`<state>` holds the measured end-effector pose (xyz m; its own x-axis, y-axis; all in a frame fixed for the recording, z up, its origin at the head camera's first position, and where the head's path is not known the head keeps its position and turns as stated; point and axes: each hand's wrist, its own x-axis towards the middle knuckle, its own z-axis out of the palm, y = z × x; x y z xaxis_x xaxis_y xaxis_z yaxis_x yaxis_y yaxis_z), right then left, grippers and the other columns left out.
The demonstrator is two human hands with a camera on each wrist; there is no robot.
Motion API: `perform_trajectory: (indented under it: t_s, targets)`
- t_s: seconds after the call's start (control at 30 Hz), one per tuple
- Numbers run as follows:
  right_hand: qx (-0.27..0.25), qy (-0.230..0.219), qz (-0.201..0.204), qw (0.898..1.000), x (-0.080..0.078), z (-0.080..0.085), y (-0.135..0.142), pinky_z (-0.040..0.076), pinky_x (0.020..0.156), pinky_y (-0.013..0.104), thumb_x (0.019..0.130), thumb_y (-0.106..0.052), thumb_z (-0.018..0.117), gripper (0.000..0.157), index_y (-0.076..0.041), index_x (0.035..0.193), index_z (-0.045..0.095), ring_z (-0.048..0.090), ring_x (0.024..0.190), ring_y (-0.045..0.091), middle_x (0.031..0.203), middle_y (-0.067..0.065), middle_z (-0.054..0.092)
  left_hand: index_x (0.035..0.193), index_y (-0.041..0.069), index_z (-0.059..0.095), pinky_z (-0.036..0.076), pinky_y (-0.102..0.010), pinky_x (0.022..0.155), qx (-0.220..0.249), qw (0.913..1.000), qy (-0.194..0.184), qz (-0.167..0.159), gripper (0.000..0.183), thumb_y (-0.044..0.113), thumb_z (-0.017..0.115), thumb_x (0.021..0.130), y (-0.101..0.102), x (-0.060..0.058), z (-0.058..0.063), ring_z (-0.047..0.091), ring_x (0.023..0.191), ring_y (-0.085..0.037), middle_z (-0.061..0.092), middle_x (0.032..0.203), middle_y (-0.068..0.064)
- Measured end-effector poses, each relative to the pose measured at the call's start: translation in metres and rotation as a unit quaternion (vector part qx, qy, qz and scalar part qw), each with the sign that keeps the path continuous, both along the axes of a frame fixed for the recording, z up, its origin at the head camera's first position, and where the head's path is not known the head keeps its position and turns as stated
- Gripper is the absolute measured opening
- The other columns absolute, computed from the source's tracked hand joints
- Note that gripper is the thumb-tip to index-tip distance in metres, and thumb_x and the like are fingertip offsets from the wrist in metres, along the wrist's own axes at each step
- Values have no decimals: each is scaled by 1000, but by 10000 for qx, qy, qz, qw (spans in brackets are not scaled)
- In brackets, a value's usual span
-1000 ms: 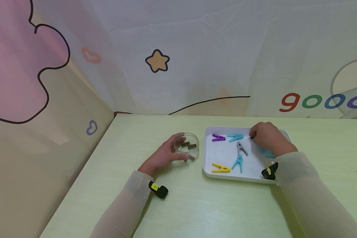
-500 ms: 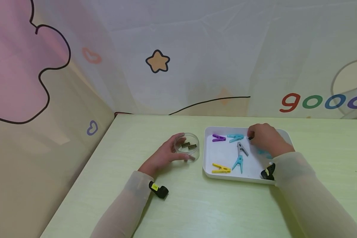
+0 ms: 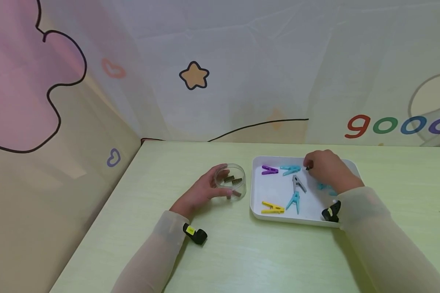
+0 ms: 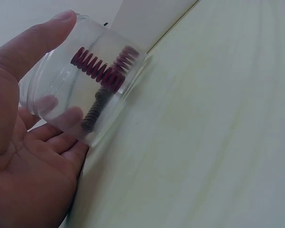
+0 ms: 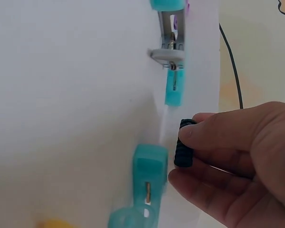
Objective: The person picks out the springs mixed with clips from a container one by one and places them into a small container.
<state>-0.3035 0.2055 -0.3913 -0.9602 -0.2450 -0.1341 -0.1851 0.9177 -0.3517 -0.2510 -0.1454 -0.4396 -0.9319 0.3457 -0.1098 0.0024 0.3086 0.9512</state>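
My left hand [image 3: 201, 191] holds a small clear jar [image 4: 52, 85] on the table at the tray's left, thumb on the near side and fingers behind. Inside it lie red coil springs [image 4: 97, 69] and a dark coil spring [image 4: 93, 114]. Over the back right of the white tray [image 3: 278, 219], my right hand [image 3: 328, 169] pinches a short black coil spring [image 5: 183, 147] between thumb and fingers. A teal clothespin [image 5: 150, 166] lies below these fingers. Other clothespins in the tray are purple [image 3: 269, 170], grey [image 3: 296, 182] and yellow [image 3: 272, 208].
Two more teal clothespins [image 3: 290, 169] lie in the tray's middle, at the back and nearer the front. Pale green tabletop [image 3: 220, 260] surrounds jar and tray. Behind the table's far edge hangs a printed cloth backdrop [image 3: 242, 81].
My right hand has shifted slightly left and back, still pinching the black spring, which has tilted a little. My left hand and the jar have stayed put.
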Motion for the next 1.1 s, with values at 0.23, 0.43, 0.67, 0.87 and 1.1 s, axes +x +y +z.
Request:
perform_trajectory:
  t_s: [0.23, 0.43, 0.67, 0.87, 1.1]
  targets:
    - [-100, 84, 65, 9999, 2, 10, -3, 51, 88, 51, 84, -1, 67, 29, 1, 113, 65, 54, 92, 34, 108, 22, 64, 147, 31, 33, 21, -46, 120, 13, 10000, -10, 20, 86, 25, 83, 77, 0, 1, 1, 32, 145, -17, 43, 151, 4]
    - [-141, 127, 84, 9998, 5, 15, -6, 52, 88, 51, 85, -3, 67, 30, 1, 115, 65, 56, 94, 34, 110, 22, 65, 146, 35, 34, 20, -45, 121, -58, 10000, -28, -20, 86, 29, 84, 76, 0, 1, 1, 33, 144, -15, 43, 150, 5]
    - [-204, 246, 136, 9994, 7, 19, -9, 53, 87, 50, 87, -3, 66, 28, 0, 115, 66, 57, 93, 33, 109, 21, 66, 146, 35, 34, 20, -45, 121, -89, 9999, -75, 22, 87, 30, 84, 75, 1, 2, 2, 32, 144, -15, 43, 151, 6]
    - [-249, 422, 212, 9986, 11, 24, -12, 53, 87, 51, 87, -3, 65, 26, 0, 114, 66, 58, 93, 33, 108, 20, 66, 146, 36, 34, 20, -44, 121, -48, 9999, -112, 41, 88, 30, 84, 75, 1, 2, 2, 32, 145, -15, 42, 151, 6]
    - [-251, 515, 303, 9979, 13, 28, -15, 54, 88, 51, 88, -4, 66, 25, -1, 113, 67, 59, 93, 33, 107, 19, 67, 145, 36, 34, 20, -43, 121, -26, 9999, -142, 60, 90, 31, 86, 73, 1, 2, 1, 31, 145, -14, 43, 149, 9]
